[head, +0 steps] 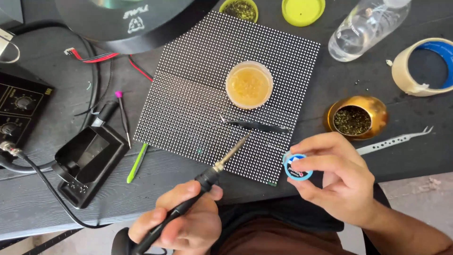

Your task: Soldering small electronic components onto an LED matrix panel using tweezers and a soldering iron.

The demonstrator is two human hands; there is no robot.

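The left hand point(181, 222) has its grip clamped on the black handle of a soldering iron point(207, 179), fingers wrapped round it, with the metal tip angled up over the near edge of the LED matrix panel point(188, 94). The right hand point(337, 177) has its grip closed on a small round blue-and-white spool point(296, 166), pinched between thumb and fingers just off the panel's near right corner.

The panel, a black square studded with rows of dots, lies flat in the middle of the dark bench point(37, 198). On it stand a round tub of amber flux point(249, 85) and, nearer the person, a pair of black tweezers point(255, 125) lying just beyond the iron's tip.

Toward the right edge of the bench sit a gold tip-cleaner pot point(357, 117) filled with dark wire wool, silver tweezers point(394, 140), a roll of tape point(422, 66) and a clear plastic bottle point(365, 28). At the far edge are two yellow-green lids point(302, 10). Toward the left edge stand a black iron holder point(87, 160), a green tool point(137, 163), a pink-tipped probe point(123, 118) and a black control box point(19, 108) with dials.
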